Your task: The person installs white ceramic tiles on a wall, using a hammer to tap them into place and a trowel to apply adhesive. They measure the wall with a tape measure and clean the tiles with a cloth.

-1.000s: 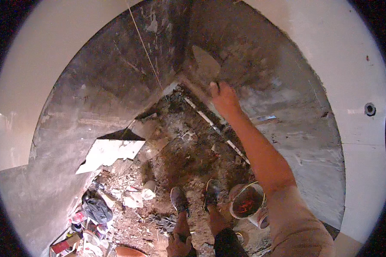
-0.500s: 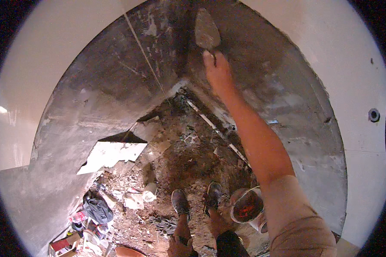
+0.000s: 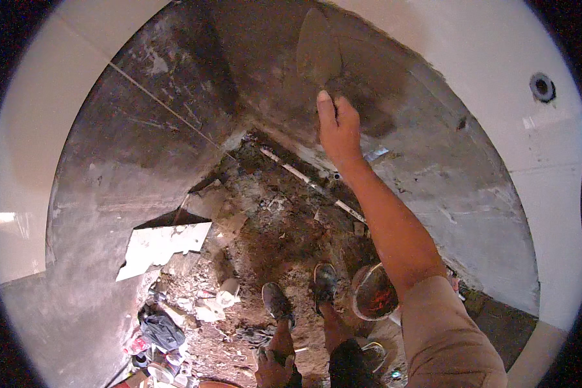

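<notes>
My right hand (image 3: 340, 129) is closed round the handle of a pointed trowel (image 3: 318, 48), arm stretched out ahead. The broad blade lies against, or very close to, the grey plastered wall (image 3: 427, 149) to the right of the corner, pointing up. Around the blade the plaster looks darker and damp. Down at the lower edge, my left hand (image 3: 275, 372) rests on my bent left knee, holding nothing, its fingers spread over it.
A bucket (image 3: 373, 294) with reddish contents stands beside my right shoe (image 3: 325, 279). A white-marked rod (image 3: 310, 183) lies along the right wall's foot. Rubble and litter cover the floor, with a dark bag (image 3: 163, 331) at the left. A white jagged board (image 3: 163, 246) leans left.
The trowel and my right hand have moved right along the wall, away from the corner. The view has turned slightly to the right. My left hand stays on the knee.
</notes>
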The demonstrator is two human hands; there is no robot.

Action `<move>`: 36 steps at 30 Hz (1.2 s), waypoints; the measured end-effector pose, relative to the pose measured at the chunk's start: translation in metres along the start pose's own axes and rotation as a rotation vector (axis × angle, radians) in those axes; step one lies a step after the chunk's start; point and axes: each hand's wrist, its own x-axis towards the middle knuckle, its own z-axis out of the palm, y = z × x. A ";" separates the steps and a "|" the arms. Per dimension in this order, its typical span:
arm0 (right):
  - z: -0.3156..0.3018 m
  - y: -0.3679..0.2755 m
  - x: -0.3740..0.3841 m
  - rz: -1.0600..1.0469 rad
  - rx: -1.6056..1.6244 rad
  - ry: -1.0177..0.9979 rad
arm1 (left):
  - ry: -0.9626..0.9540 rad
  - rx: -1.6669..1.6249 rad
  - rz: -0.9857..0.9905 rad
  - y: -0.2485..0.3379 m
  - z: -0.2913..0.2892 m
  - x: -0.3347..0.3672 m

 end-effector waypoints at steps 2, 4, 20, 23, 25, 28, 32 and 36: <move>-0.022 0.003 -0.011 0.173 0.031 -0.055 | 0.001 0.024 0.012 0.000 0.002 0.001; -0.041 0.003 -0.022 0.164 0.079 -0.046 | 0.005 0.054 0.024 -0.001 0.004 0.001; -0.175 0.015 -0.073 0.107 0.063 0.095 | 0.006 0.226 0.095 0.010 0.005 0.005; -0.195 0.023 -0.083 0.074 -0.025 0.129 | 0.006 0.255 0.109 0.015 0.005 0.007; -0.204 0.025 -0.092 0.166 0.090 0.118 | 0.003 0.272 0.111 0.018 0.005 0.007; -0.224 0.035 -0.106 0.250 0.125 0.106 | 0.001 0.297 0.116 0.019 0.005 0.007; -0.252 0.036 -0.120 0.335 0.234 0.120 | -0.004 0.326 0.117 0.023 0.006 0.007; -0.292 0.063 -0.143 0.378 0.077 0.158 | -0.008 0.356 0.134 0.029 0.006 0.008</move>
